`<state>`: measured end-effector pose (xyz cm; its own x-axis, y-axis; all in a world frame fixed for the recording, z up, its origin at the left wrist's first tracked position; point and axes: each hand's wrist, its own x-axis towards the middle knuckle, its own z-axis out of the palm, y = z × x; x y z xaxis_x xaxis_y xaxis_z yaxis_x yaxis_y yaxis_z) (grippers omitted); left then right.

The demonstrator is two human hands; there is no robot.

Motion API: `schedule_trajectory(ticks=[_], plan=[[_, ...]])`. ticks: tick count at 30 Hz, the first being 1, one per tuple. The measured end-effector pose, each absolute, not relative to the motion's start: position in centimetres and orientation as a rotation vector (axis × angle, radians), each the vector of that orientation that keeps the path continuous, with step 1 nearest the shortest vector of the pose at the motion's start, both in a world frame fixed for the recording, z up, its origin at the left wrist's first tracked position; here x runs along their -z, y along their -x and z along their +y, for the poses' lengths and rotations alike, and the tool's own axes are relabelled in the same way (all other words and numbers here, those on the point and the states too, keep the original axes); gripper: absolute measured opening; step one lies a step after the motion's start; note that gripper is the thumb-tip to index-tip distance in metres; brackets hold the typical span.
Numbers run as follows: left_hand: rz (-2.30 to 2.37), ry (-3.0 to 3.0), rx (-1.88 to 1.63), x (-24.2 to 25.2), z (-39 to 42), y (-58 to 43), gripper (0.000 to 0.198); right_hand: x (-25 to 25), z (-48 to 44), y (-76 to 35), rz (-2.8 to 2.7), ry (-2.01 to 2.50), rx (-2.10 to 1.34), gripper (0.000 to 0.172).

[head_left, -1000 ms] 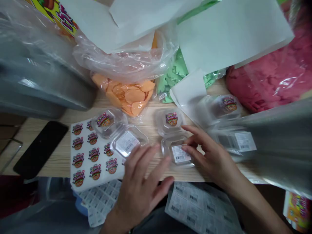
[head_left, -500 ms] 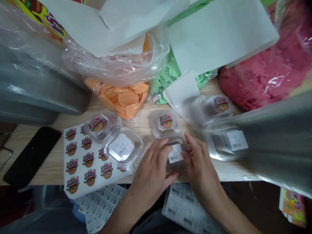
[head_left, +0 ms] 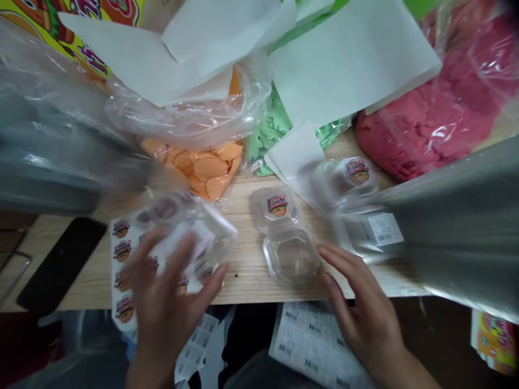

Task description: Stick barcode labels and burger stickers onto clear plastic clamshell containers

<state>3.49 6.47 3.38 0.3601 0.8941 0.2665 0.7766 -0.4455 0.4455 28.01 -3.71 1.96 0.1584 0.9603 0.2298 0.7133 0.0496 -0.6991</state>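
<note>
My left hand (head_left: 170, 292) is blurred, its fingers spread over a clear plastic container (head_left: 223, 232) on the left. That container is smeared by motion and lies on a sheet of burger-character stickers (head_left: 121, 275); whether my fingers touch it I cannot tell. My right hand (head_left: 360, 308) rests with fingers apart at the right edge of a clear square container half (head_left: 292, 256), which shows no label. Directly behind it, touching, is a clear half bearing a burger-character sticker (head_left: 277, 205). Sheets of barcode labels (head_left: 308, 340) lie below the table edge.
More clear containers (head_left: 348, 232) stand at right beside a large grey metallic surface (head_left: 458, 227). Behind are bags of orange pieces (head_left: 206, 167), green pieces (head_left: 271, 129) and red pieces (head_left: 430, 124), with white papers (head_left: 348, 59) over them. A black phone (head_left: 60, 265) lies at left.
My left hand has left the middle container and moved left over the sticker sheet. My right hand has drawn back slightly right. The barcode label no longer shows on the middle container.
</note>
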Motion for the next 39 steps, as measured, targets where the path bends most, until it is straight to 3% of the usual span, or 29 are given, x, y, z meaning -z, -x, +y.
schedule_trajectory(ticks=[6, 11, 15, 19, 23, 27, 30, 32, 35, 39], plan=[[1.643, -2.612, -0.319, -1.7, 7.8, -2.1, 0.045, -4.1, -6.0, -30.2, -1.831, 1.723, -0.512, 0.022], [1.602, -2.531, -0.371, -2.1, 8.2, -1.9, 0.047, -4.1, -7.8, -30.8, -1.968, 1.833, -0.69, 0.021], [1.525, -2.121, -0.529, -3.4, 3.9, -3.4, 0.021, -3.8, -10.8, -33.2, -1.788, 2.023, -0.927, 0.016], [1.267, -1.752, -0.124, -2.5, -1.6, -6.1, 0.031, -2.4, -13.9, -34.8, -1.423, 2.107, -1.075, 0.012], [1.009, -1.493, 0.001, -0.8, -3.7, -8.3, 0.026, -0.1, -14.8, -33.4, -1.287, 2.099, -1.061, 0.022], [0.703, -1.352, 0.05, -2.6, -3.9, -7.5, 0.021, -0.5, -15.6, -32.0, -1.189, 2.043, -0.999, 0.027], [0.685, -1.182, -0.058, -4.6, -3.8, -6.0, 0.038, -2.9, -16.8, -31.6, -1.238, 1.905, -0.874, 0.026], [0.779, -1.052, -0.177, -5.3, -3.7, -5.3, 0.049, -4.5, -17.2, -31.3, -1.365, 1.778, -0.762, 0.041], [1.004, -1.19, -0.34, -5.8, -3.6, -4.9, 0.044, -6.1, -16.3, -30.7, -1.476, 1.732, -0.722, 0.06], [1.15, -1.685, -0.469, -6.5, -3.6, -4.5, 0.063, -7.3, -13.5, -29.9, -1.506, 1.733, -0.762, 0.05]])
